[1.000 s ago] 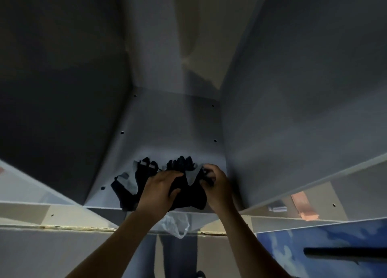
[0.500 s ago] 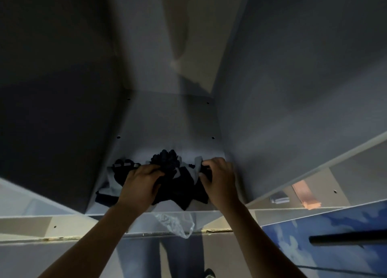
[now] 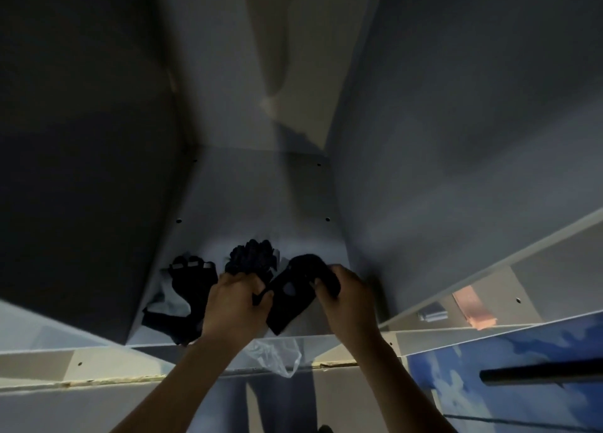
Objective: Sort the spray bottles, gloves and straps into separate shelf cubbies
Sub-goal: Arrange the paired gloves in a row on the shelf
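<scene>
forearms [image 3: 182,396]: cut off at bottom edge | cubby [image 3: 261,204] interior: dim

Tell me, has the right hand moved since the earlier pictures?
Yes. The right hand has pulled one black glove rightward out of the pile, toward the cubby's right wall, while the left hand holds the rest.

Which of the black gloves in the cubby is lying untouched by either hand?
The leftmost glove, flat with grey-tipped fingers. The right glove is held by both hands; the middle bunch touches the left hand.
</scene>
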### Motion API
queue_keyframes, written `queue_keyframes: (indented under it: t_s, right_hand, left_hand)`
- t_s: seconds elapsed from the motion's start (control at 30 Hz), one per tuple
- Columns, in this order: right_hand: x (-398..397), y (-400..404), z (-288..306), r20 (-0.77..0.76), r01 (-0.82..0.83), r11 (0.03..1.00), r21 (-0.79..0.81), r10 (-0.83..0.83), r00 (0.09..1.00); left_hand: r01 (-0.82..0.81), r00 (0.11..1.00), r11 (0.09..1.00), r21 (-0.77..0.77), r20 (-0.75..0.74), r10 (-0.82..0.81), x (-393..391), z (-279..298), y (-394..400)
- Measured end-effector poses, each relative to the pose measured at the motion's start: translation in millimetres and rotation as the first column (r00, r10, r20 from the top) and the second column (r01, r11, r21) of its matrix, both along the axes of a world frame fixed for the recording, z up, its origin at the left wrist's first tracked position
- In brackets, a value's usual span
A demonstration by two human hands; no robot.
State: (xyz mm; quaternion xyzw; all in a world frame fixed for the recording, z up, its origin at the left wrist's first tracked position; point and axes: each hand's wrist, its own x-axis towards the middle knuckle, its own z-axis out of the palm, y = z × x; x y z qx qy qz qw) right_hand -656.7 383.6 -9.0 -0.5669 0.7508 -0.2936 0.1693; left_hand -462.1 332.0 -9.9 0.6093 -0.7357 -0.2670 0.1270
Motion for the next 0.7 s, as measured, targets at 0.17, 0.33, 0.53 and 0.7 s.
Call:
queue_keyframes:
  t_s: [0.17,0.33,0.53,0.7]
  right_hand:
    - [-12,-19,41,0.040,0.122,0.985,-0.122,-0.118,0.992]
    - [-9,-40,71,-0.252,-0.097,0.994,-0.052,0.081,0.964]
    - [-9,-13,36,-0.198,-0.354,0.924,0.147,0.378,0.904]
    - [-9,2,6,-0.219,-0.334,0.943,0.017,0.329,0.918]
  left_hand:
    - [-0.213,0.697,0.816,0.538,-0.501,0.513,-21,19,-12]
    - [0.084,0.372,0.635,0.768,-0.615,0.695,-49,34,-20]
    - [0.279,0.249,0.517,0.809,-0.581,0.775,-63,32,-7]
    - [0.239,0.312,0.520,0.820,-0.572,0.758,-65,18,-1]
